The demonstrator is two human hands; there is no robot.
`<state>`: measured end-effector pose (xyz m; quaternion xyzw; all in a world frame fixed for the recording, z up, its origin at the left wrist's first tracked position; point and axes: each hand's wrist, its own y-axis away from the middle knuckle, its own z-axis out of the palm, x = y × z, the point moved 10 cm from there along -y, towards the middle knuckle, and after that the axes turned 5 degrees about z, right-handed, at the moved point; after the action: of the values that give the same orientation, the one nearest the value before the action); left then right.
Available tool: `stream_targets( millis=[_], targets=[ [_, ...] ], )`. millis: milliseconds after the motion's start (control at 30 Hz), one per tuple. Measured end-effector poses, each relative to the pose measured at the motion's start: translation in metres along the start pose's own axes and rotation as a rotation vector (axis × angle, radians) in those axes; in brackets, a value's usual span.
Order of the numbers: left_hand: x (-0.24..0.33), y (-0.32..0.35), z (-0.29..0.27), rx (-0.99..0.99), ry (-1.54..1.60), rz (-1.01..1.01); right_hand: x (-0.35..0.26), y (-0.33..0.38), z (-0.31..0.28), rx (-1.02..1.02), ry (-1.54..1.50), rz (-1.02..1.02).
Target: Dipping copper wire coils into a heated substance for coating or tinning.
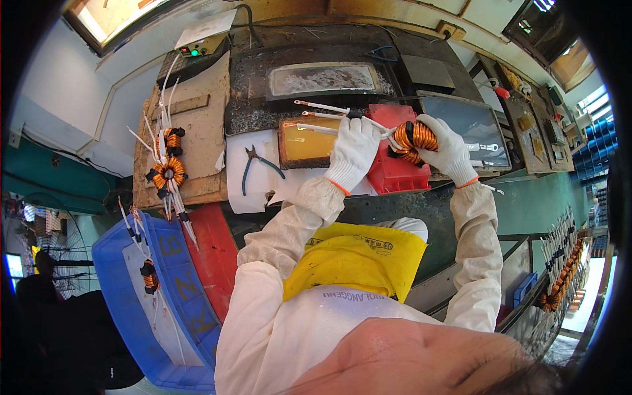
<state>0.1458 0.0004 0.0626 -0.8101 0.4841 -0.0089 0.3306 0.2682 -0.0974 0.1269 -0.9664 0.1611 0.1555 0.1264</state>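
Both my hands wear white knitted gloves with orange cuffs. My right hand [447,150] is closed round the right side of a ring-shaped copper-wound coil [417,138] with black bands, held above a red plastic tray [395,172]. My left hand [356,146] is closed on the coil's white sleeved leads [326,108], whose ends carry metal ring lugs and point left. The fingertips of the left hand are partly hidden. Below those leads lies a shallow pan of amber, resin-like material [307,143]. Blue-handled cutters [258,168] rest on white paper to the left.
Behind the hands sits a rectangular metal pot with a silvery, crusted surface [322,79]. Finished-looking coils [168,174] lie on the bench's left. A blue bin [118,263] holds another coil [150,276]. A control box [201,47] stands back left; several coils hang at right [559,280].
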Motion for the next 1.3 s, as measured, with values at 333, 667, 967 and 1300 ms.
stream_targets(
  millis=[333, 667, 967, 1300],
  targets=[
    [-0.001, 0.008, 0.001, 0.064, 0.451, 0.073, -0.003, 0.000, -0.003, 0.008, 0.007, -0.070],
    [0.002, -0.006, -0.016, 0.158, 0.284, 0.007, -0.005, -0.003, -0.003, -0.003, 0.001, -0.052],
    [0.012, -0.009, 0.001, -0.065, 0.218, 0.032, -0.003, -0.005, -0.001, -0.030, -0.005, -0.027],
    [0.002, 0.004, -0.004, 0.065, 0.277, -0.054, -0.003, -0.006, 0.001, -0.052, 0.006, -0.056]
  ],
)
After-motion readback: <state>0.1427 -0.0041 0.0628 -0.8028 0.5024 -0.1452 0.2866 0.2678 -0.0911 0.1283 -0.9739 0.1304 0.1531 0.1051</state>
